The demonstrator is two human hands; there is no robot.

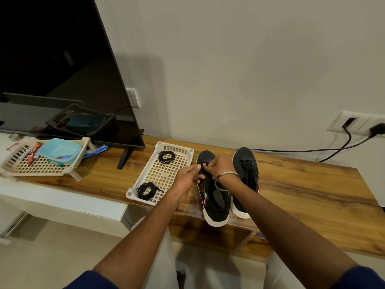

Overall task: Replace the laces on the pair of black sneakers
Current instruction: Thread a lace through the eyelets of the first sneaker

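Two black sneakers with white soles stand side by side on the wooden table, toes toward the wall. Over the left sneaker (215, 200), my left hand (186, 176) and my right hand (221, 166) meet above its front half, and both pinch its black lace (201, 175). The right sneaker (245, 170) still carries a black lace and is untouched. Left of the shoes lies a cream lattice tray (164, 174) holding two coiled black laces, one at the far end (166, 157) and one at the near end (147, 190).
A large dark TV (62, 69) stands at the back left on a black foot. A second cream basket (41, 163) with a blue tub and small items sits at the far left. Black cables (333, 150) run from wall sockets along the table's back right.
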